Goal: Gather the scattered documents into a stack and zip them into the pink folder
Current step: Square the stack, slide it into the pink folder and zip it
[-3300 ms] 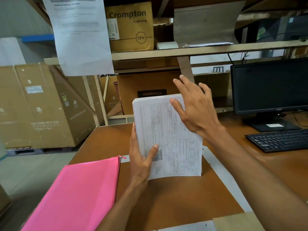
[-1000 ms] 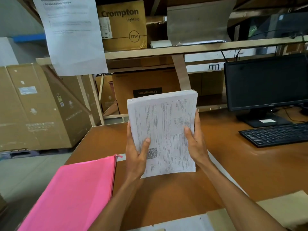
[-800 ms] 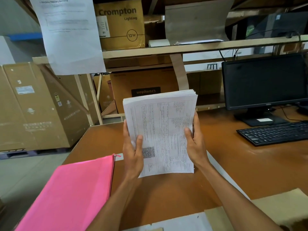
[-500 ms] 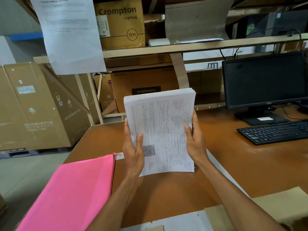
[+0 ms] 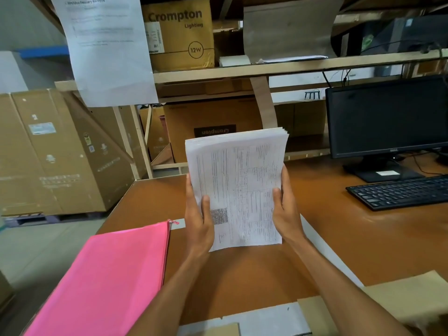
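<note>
**Stack of documents held upright over the desk, pink folder lying to the left**

Head view: A thick stack of documents [image 5: 236,190] is held upright above the brown desk [image 5: 339,238], its printed face turned toward the camera and its top edge fanned slightly at the right corner. The stack is gripped along both long sides. The left hand [image 5: 197,221] is closed around the left edge, with the thumb laid across the front sheet just beside a dark square code printed low on the page. The right hand [image 5: 284,212] is clasped on the right edge, thumb on the front and fingers behind. Whether the lower edge of the stack touches the desk cannot be told.

The pink folder [image 5: 109,282] is seen lying flat on the desk's left part, near the stack but apart from it, with its zipper pull at the far right corner. A single white sheet lies on the desk behind and below the stack. A black monitor [image 5: 388,117] and a black keyboard [image 5: 400,192] stand at the right. Cardboard boxes marked "Crompton" [image 5: 179,32] are stored on the shelf above, and a printed notice [image 5: 104,47] hangs at the upper left.
</note>
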Demonstrator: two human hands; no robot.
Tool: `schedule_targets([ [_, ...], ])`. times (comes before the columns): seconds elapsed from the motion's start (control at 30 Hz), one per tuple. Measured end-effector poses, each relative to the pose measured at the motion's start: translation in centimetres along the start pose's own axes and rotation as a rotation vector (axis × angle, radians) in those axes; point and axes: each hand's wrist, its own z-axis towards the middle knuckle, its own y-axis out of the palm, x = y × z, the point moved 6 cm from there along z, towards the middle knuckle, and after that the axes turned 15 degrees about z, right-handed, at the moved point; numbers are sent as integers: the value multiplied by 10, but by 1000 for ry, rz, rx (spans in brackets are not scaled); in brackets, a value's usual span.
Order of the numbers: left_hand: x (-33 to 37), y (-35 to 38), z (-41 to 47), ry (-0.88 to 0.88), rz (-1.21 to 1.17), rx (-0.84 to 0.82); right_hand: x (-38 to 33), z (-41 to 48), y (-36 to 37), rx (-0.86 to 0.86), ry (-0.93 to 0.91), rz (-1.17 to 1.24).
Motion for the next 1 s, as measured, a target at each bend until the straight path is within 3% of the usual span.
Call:
schedule_targets([
  [0.53,16,-16,23,-51,64,-40,-24,10,4,-33,69,-54],
  [0.67,12,-18,22,-105,27,-146,-34,12,2,-64,123,-32],
  [0.8,2,-17,20,-181,37,-314,-22,14,-2,-101,295,39],
  [1.0,3,-17,16,-235,-69,-397,-15,8,-6,-155,500,223],
])
